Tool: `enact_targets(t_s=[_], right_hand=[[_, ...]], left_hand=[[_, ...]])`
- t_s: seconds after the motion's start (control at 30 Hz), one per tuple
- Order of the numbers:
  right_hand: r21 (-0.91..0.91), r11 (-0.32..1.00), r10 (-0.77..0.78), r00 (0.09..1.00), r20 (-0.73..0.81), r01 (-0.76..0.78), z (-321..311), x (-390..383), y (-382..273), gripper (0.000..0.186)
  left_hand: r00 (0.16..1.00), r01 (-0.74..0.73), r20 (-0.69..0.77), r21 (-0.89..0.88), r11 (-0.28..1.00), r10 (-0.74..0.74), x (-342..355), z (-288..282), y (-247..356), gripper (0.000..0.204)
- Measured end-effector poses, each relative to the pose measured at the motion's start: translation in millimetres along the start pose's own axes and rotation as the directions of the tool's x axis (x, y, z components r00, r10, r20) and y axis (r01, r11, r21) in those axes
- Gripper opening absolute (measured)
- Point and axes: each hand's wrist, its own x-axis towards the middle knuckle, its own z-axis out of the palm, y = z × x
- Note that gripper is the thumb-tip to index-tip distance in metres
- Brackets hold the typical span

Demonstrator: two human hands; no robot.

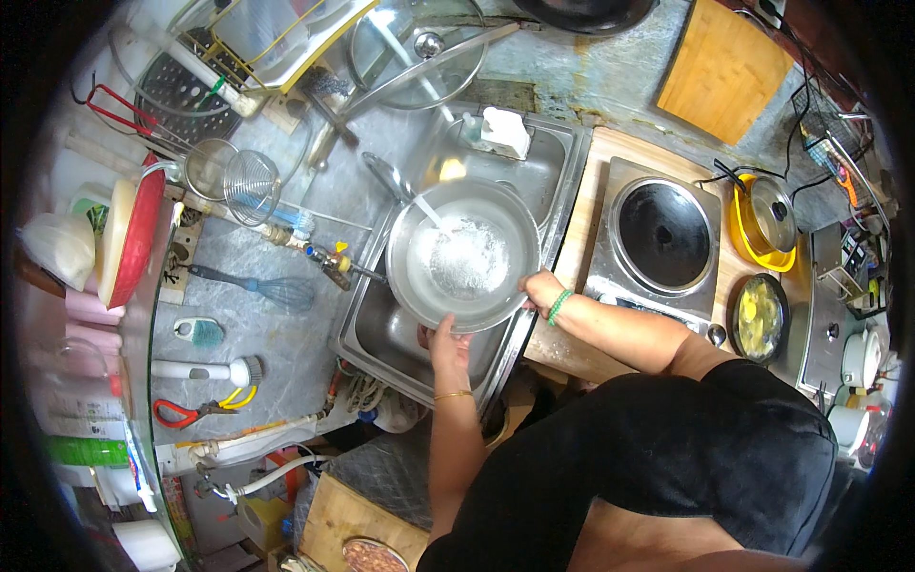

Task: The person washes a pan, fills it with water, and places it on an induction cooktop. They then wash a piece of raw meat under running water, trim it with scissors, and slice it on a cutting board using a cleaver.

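both hands grip a round metal basin (524, 229) that sits over the double sink (381, 357), spanning part of both of its bowls. the left hand (447, 347) is partly closed on the near side of the rim, thumb up at the edge and fingers beneath; a thin gold bangle (453, 394) circles that wrist. the right hand (544, 290) has its fingers curled over the rim at the basin's right side, with a green bead bracelet (559, 307) on the wrist. a stream of water (429, 212) runs from the curved faucet (379, 172) into the basin, where the cloudy water is churned white in the middle.

at the far end of the sink stands a white container (505, 132). to the right, on a pale wooden worktop (602, 162), is a steel hot plate (664, 234) with a round black top, and beyond it a yellow pot (751, 221) under a glass lid (772, 215).

on the grey surface left of the sink lie a whisk (272, 291), a white-handled scrub brush (205, 373) and scissors (212, 410) with red and yellow handles.
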Motion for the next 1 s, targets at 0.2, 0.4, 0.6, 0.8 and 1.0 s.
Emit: enact_targets(t_s=[0.2, 0.4, 0.6, 0.8, 1.0], right_hand=[[-0.056, 0.994, 0.094, 0.995, 0.040, -0.091, -7.9, -8.7, -6.3, 0.033], [-0.028, 0.987, 0.160, 0.980, 0.119, -0.158, -8.8, 1.8, 3.7, 0.047], [0.022, 0.991, 0.128, 0.984, 0.122, -0.132, -12.1, -0.4, 3.0, 0.050], [0.029, 0.988, 0.149, 0.979, 0.137, -0.154, -11.6, -3.7, -4.5, 0.052], [0.036, 0.990, 0.131, 0.985, 0.109, -0.135, -13.3, -5.3, -7.0, 0.041]], left_hand=[[0.991, 0.090, 0.076, 0.250, 0.964, -0.112, 17.0, -19.9, 11.8, 0.018], [0.991, 0.108, 0.044, 0.257, 0.960, -0.123, 9.5, -19.5, 12.5, 0.018], [0.989, 0.105, 0.076, 0.242, 0.965, -0.126, 17.2, -26.0, 8.7, 0.031], [0.990, 0.113, 0.050, 0.242, 0.964, -0.129, 17.0, -19.2, 10.0, 0.039], [0.994, 0.089, 0.041, 0.288, 0.954, -0.105, 8.6, -11.8, 13.6, 0.022]])
